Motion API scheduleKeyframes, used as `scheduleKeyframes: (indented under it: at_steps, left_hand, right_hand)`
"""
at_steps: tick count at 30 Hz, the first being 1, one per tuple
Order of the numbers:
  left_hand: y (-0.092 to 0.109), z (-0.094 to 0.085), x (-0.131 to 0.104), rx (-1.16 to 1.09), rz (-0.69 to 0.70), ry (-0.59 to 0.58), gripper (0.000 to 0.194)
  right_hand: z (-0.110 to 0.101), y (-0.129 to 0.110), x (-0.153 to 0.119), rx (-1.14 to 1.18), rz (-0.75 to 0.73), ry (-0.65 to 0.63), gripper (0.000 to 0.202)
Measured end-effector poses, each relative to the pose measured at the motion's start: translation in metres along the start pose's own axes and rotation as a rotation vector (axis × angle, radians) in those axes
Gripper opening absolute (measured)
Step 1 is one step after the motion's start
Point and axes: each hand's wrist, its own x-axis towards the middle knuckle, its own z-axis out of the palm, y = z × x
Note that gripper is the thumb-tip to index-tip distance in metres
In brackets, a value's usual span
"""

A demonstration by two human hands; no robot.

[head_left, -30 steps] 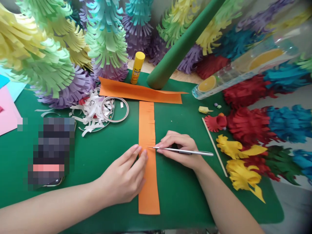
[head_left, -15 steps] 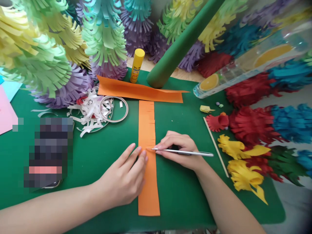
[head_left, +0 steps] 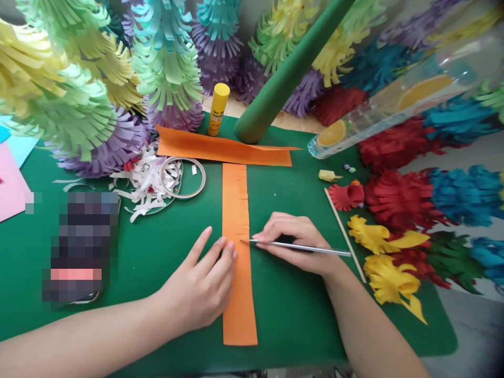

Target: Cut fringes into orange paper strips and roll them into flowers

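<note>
An orange paper strip (head_left: 239,310) lies lengthwise on the green mat, with several short slits along the upper part of its right edge. My left hand (head_left: 202,281) rests on the strip from the left, fingers stretched out and fingertips pressing near its middle. In my right hand (head_left: 293,239) is a slim silver craft knife (head_left: 307,247), pinched like a pen. Its tip is at the strip's right edge, by a fresh slit just above my left fingertips. A second orange strip (head_left: 224,147), folded lengthwise, lies across the top of the first.
Behind stand a yellow glue stick (head_left: 219,109), a green paper cone (head_left: 289,79) and fringed paper columns (head_left: 165,68). White paper scraps (head_left: 144,184) and a tape ring (head_left: 203,178) lie left, near a blurred phone (head_left: 81,247). Rightward are a thin stick (head_left: 345,236), yellow paper pieces (head_left: 394,281) and a clear bottle (head_left: 354,131).
The knife tip has slid rightward across the strip to its edge, and my right hand has moved slightly right with it. My left hand stays on the paper, its index finger a little more spread.
</note>
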Motion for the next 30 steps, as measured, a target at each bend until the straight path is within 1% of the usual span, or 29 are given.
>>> scheduleKeyframes:
  at_steps: [6, 13, 19, 24, 30]
  left_hand:
    - [-0.001, -0.001, 0.001, -0.005, -0.002, 0.003, 0.039]
    - [-0.001, -0.001, 0.000, -0.004, 0.005, -0.019, 0.039]
    - [-0.003, -0.002, 0.000, 0.029, 0.047, -0.068, 0.043]
    - [-0.004, -0.003, 0.001, 0.046, 0.061, -0.068, 0.040]
    - [0.000, -0.003, 0.001, 0.020, 0.017, -0.045, 0.041]
  right_hand:
    - [-0.008, 0.002, -0.006, 0.032, 0.054, 0.007, 0.009]
    - [-0.011, 0.004, -0.008, 0.078, 0.088, 0.033, 0.012]
    - [-0.004, 0.012, -0.010, 0.205, 0.105, 0.149, 0.009]
    - [0.000, 0.010, -0.009, 0.115, 0.092, 0.149, 0.009]
    - [0.007, 0.010, -0.009, 0.027, 0.049, 0.156, 0.010]
